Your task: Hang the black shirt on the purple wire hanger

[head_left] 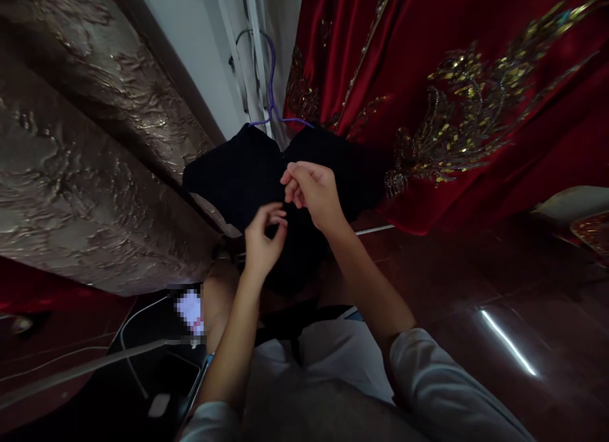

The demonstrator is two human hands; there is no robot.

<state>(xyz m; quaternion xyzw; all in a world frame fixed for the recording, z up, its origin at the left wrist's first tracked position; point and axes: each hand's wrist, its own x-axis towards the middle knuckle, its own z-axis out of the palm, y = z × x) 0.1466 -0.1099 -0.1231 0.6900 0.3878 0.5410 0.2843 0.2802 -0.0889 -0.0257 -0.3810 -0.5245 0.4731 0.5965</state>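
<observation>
A black garment hangs on a purple hanger in front of me. My right hand is raised at the garment's middle front, fingers pinched together on its fabric near the neckline. Just below and to the left, my left hand has thumb and forefinger curled into a pinch against the same dark cloth. What lies between the fingertips is too dark to name beyond the cloth.
A red robe with gold embroidery hangs to the right. A bronze patterned curtain fills the left. A white rail holds the hanger. Below lie a glossy dark red floor and cables.
</observation>
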